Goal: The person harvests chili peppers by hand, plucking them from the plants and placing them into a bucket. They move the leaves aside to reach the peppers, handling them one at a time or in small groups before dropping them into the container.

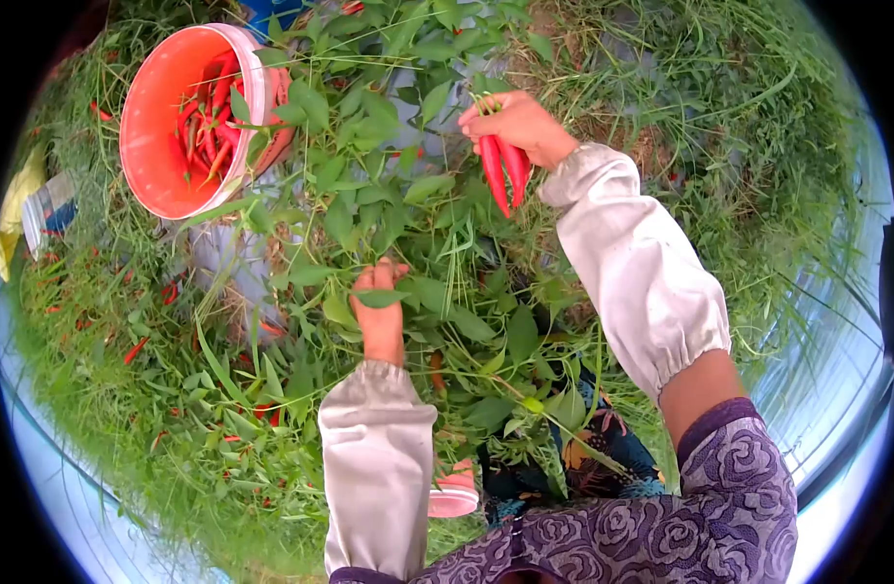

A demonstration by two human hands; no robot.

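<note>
Grass (719,117) and weeds spread around a patch of leafy pepper plants (340,195), with a pale ground sheet (228,273) showing through in places. Near the top centre, red chili peppers (493,170), at least two of them, hang by their green stems from a person's right hand (481,109), thumb and fingers pinched narrow around the stalks. Lower down, the left hand (379,297) reaches into the foliage; a leaf (381,299) lies across its fingers and others crowd the tips, so whether it grips anything cannot be told. Stems and leaves stand between the hands and partly cover the near side of a red-lined bucket (150,127), tilted at upper left with loose peppers (212,122) inside. Just beyond it shows part of a blue object (269,14). At far left, a clear-and-blue container (53,212) sits beside something yellow (15,214). More red peppers (136,350) dot the greenery at lower left. Near the wearer's patterned purple shirt (651,530), a pink container (454,498) is partly hidden.
</note>
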